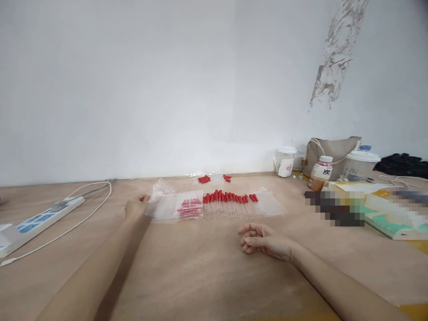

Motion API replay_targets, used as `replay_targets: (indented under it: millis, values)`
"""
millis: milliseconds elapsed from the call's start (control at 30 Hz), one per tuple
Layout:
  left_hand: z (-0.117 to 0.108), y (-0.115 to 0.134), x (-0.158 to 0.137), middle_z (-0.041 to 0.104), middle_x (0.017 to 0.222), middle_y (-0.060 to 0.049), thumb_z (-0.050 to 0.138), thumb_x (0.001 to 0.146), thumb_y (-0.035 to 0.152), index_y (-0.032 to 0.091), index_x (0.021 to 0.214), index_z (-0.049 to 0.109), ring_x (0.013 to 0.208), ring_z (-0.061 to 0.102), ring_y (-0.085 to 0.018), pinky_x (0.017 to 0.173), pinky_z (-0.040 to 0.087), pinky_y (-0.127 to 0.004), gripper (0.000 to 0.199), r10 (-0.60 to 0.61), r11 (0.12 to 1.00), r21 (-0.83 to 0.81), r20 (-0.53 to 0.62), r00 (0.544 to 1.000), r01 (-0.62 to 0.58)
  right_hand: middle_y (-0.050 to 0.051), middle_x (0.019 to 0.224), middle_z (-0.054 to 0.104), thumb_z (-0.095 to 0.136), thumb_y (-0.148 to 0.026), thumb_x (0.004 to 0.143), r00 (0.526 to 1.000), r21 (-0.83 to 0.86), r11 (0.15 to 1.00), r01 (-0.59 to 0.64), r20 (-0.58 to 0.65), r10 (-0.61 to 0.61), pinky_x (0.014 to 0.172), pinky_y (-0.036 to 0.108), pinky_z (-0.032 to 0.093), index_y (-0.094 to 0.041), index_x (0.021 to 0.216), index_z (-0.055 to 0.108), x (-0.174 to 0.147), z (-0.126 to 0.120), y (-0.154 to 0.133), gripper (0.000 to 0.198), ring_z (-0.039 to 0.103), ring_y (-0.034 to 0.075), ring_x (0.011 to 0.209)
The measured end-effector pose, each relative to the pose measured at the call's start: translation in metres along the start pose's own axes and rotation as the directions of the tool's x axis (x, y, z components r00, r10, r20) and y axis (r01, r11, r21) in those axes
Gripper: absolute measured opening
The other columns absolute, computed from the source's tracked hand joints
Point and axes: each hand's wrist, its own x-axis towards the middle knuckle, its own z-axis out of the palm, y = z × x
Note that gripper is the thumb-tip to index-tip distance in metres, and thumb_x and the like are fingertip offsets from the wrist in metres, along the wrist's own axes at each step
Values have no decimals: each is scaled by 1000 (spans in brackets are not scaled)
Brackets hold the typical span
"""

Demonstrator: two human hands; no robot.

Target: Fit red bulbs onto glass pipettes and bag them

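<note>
Two bare hands show on my head feed, and I take clock hours from the middle of the row of red-topped droppers point(219, 195), which lies on the brown-covered table point(190, 272). At 4 o'clock I see the right hand point(264, 241), fingers loosely curled and half spread, with nothing in its grasp. At 9 o'clock, farther out, the left hand point(136, 207) has its fingertips by a crumpled clear bag point(162, 190); I can't tell whether they pinch it. Between, also at 9, I see a stack of packed bags point(189, 210) with red showing through. At 3 o'clock lie flat clear bags point(274, 205); at 10, a cluster of red bulbs point(203, 179). A lidded cup point(286, 161) stands at 2.
</note>
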Motion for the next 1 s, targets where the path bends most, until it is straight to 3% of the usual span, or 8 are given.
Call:
replay_targets:
  millis: [133, 267, 333, 400, 567, 667, 733, 1000]
  values:
    - [-22, 22, -20, 63, 101, -7, 36, 83, 28, 20, 103, 58, 95, 56, -27, 77, 44, -36, 31, 270, 962, 99, -204, 941, -254, 3, 77, 59, 72, -26, 60, 1000, 1, 1000, 2, -2, -2, 70, 30, 44, -15, 92, 53, 0, -1, 0, 39, 59, 12, 68]
    - [-18, 48, -64, 63, 104, -4, 34, 83, 16, 22, 101, 60, 97, 57, -20, 84, 44, -32, 32, 770, 638, 100, -61, 635, -763, 1, 72, 58, 71, -27, 60, 999, -25, 999, 36, -33, -36, 65, 26, 43, -15, 89, 53, 3, 1, 2, 36, 57, 11, 65]
    - [-6, 61, -94, 62, 105, -5, 34, 84, 14, 22, 104, 59, 99, 57, -19, 87, 44, -32, 32, 887, 459, -8, 60, 458, -888, -1, 67, 57, 70, -31, 60, 993, -90, 994, 57, -95, -66, 56, 23, 41, -15, 85, 54, 4, 3, 5, 34, 54, 9, 58]
    - [6, 74, -123, 63, 102, -7, 36, 85, 17, 21, 104, 59, 98, 57, -19, 86, 45, -34, 30, 925, 377, -132, 102, 366, -917, -3, 61, 54, 68, -36, 62, 977, -206, 976, 73, -183, -112, 47, 20, 35, -15, 79, 54, 6, 6, 8, 30, 48, 6, 48]
    - [11, 99, -167, 51, 121, -8, 50, 81, 34, 23, 114, 53, 117, 40, -22, 94, 37, -40, 35, 874, 458, -436, 379, 303, -775, 0, 61, 55, 59, -34, 66, 852, -656, 751, 70, -353, -387, 48, 22, 33, -15, 68, 57, 9, -4, -2, 19, 46, 9, 52]
    - [5, 101, -171, 44, 127, -7, 49, 82, 36, 25, 121, 46, 121, 35, -22, 97, 30, -44, 41, 844, 505, -502, 459, 278, -702, 5, 77, 60, 54, -26, 68, 710, -868, 460, -184, -441, -549, 61, 24, 37, -16, 72, 59, 16, -30, -23, 12, 52, 14, 69]
    - [2, 99, -170, 45, 127, -6, 49, 82, 35, 26, 121, 45, 121, 35, -21, 99, 27, -44, 40, 852, 488, -554, 471, 230, -674, 6, 88, 61, 54, -23, 68, 706, -851, 342, -399, -523, -478, 68, 23, 37, -16, 80, 60, 26, -51, -39, 15, 54, 15, 80]
    - [2, 92, -172, 55, 116, -5, 57, 74, 31, 25, 114, 53, 115, 43, -22, 99, 28, -42, 41, 925, 352, -637, 347, 153, -685, 8, 55, 58, 67, -26, 54, 644, -710, 361, -605, -703, -301, 49, 26, 37, -12, 64, 63, 77, -89, -67, 17, 57, 21, 61]
